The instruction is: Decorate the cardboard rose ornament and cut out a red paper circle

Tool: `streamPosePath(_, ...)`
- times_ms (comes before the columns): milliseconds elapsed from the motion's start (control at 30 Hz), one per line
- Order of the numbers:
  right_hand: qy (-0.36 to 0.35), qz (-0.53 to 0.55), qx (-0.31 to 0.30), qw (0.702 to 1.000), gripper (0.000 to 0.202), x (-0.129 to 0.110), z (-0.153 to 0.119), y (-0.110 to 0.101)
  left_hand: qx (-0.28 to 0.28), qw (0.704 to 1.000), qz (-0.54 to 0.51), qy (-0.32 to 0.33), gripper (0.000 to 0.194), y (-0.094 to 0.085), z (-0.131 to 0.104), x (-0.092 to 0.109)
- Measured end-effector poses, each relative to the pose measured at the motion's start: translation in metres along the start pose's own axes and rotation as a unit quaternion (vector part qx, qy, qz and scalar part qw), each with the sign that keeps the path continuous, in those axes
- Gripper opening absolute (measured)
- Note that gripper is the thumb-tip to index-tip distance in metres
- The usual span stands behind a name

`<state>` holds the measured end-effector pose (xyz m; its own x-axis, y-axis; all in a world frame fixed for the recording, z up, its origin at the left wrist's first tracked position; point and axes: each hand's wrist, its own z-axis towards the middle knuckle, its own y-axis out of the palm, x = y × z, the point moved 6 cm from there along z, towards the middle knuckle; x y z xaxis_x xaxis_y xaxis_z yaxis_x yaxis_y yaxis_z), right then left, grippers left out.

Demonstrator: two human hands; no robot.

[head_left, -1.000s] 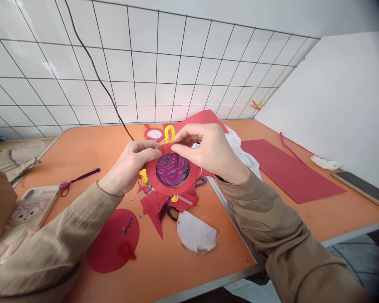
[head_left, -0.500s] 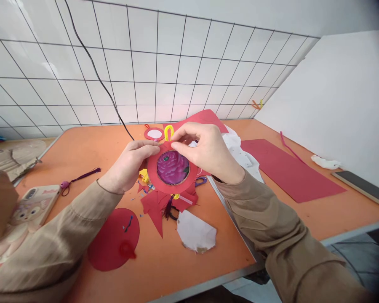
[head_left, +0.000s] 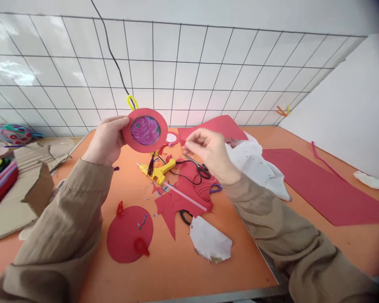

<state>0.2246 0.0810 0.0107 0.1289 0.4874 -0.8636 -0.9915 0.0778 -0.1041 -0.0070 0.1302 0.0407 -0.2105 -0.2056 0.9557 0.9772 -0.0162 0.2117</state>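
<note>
My left hand is closed on the left rim of a round red paper ornament, held up above the table. A purple flower fills its middle, a yellow loop stands on top, and a dark tassel hangs underneath. Apart from the ornament, to its right, my right hand is pinched, thumb against fingers; what lies between the fingertips, if anything, cannot be made out. Below the ornament lies a yellow glue gun with a clear glue stick sticking out of it.
Red paper scraps and scissors lie mid-table. A red paper disc is at front left, white cloth and a red sheet at right. Cardboard is stacked left. A tiled wall closes the back.
My left hand has lifted the ornament up and to the left. My right hand has let go of its top and moved away to the right. The glue gun has come into fuller view.
</note>
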Motion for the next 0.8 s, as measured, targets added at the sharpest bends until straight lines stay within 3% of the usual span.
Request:
streamPosePath(100,0.12,-0.004,-0.166,0.979,0.003,0.03,-0.022,0.045,0.013,1.0,-0.022,0.016,0.02,-0.005,0.004,0.003)
streamPosePath(200,0.159,-0.018,-0.229,0.96,0.015,0.045,-0.037,0.064,-0.009,0.999,-0.035,-0.002,0.017,0.001,0.002,-0.003)
streamPosePath(300,0.16,-0.036,-0.192,0.968,0.002,0.049,-0.031,0.051,-0.03,0.999,-0.035,-0.025,0.015,0.007,0.001,-0.011)
streamPosePath(467,0.112,-0.006,-0.092,0.989,0.026,0.033,-0.007,0.016,-0.089,0.996,-0.012,-0.018,0.015,0.014,-0.003,-0.016)
streamPosePath(600,0.105,0.117,-0.127,0.979,0.038,0.025,-0.008,0.023,-0.135,0.99,0.002,-0.035,0.019,0.023,-0.007,-0.026)
streamPosePath(700,0.14,0.126,-0.124,0.974,0.037,0.029,-0.011,0.027,-0.189,0.981,0.006,-0.045,0.026,0.033,-0.011,-0.033)
streamPosePath(800,0.169,0.115,-0.107,0.973,0.038,0.034,-0.012,0.026,-0.207,0.977,0.029,-0.047,0.035,0.035,-0.014,-0.036)
